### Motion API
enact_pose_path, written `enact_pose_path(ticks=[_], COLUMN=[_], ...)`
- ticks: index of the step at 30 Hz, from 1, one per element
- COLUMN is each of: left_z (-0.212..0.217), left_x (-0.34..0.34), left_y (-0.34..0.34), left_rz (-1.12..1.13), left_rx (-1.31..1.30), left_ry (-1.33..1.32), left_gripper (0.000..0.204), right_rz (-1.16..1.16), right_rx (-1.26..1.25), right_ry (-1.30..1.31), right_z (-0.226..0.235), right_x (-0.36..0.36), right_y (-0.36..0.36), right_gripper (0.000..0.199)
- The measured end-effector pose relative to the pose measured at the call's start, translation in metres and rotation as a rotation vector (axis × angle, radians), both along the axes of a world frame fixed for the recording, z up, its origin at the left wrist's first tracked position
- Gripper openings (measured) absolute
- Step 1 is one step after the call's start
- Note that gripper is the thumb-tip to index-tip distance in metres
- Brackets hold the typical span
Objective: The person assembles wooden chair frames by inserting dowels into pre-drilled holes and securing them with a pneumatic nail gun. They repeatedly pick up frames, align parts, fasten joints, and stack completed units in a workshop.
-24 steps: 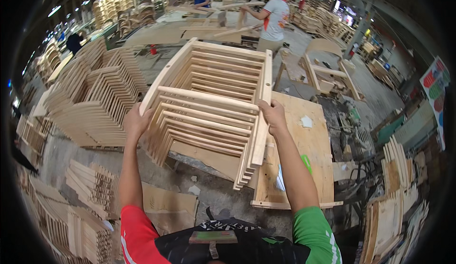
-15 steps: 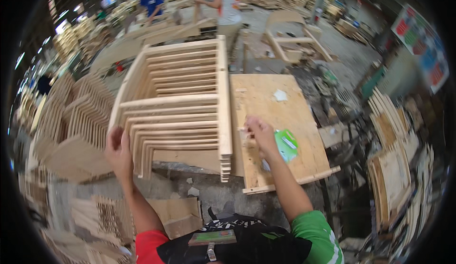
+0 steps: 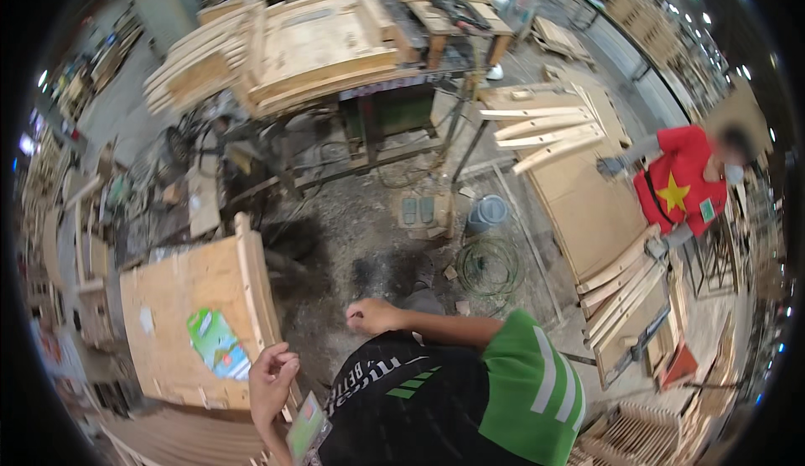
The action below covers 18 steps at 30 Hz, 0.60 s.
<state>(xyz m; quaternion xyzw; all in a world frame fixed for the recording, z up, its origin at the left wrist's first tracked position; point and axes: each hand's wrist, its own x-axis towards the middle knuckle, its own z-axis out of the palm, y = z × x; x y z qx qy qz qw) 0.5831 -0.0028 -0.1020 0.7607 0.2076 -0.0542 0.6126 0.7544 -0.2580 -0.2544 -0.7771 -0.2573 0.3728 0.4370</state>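
Observation:
My left hand [image 3: 272,380] is beside the near right corner of a wooden bench board [image 3: 172,286], its fingers loosely bent and apart, with nothing seen in them. A green and blue printed sheet [image 3: 218,344] lies on that board just left of the hand. A thick wooden strip [image 3: 258,280] runs along the board's right edge. In front of my body, over the floor, is my right hand [image 3: 373,316]. Its fingers are curled together, and whatever they hold, if anything, is hidden.
Ahead stands a workbench with stacked wooden frames [image 3: 319,38]. A grey bucket [image 3: 487,213] and a coiled hose [image 3: 489,266] are on the floor. At the right, a person in a red shirt [image 3: 683,177] works at a table [image 3: 579,214] bearing curved wooden slats [image 3: 625,298].
My view has swung right, away from the slatted wooden frames. The board now lies on my left. My right hand has left the board and is in front of my body.

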Motion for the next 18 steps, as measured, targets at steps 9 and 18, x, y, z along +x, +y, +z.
enact_pose_path(ticks=[9,18], left_z=[-0.037,-0.022], left_x=[0.272,0.455], left_y=[-0.168,-0.336], left_rz=[-0.589,-1.099], left_rx=[0.336,0.371], left_ry=[0.036,-0.197], left_gripper=[0.046,0.046], right_rz=[-0.882,-1.689], right_rx=[0.180,-0.153], right_ry=[0.027,-0.368], right_z=[-0.042,-0.005], right_x=[0.184,0.404], right_y=[-0.201,-0.391], right_gripper=[0.017,0.046])
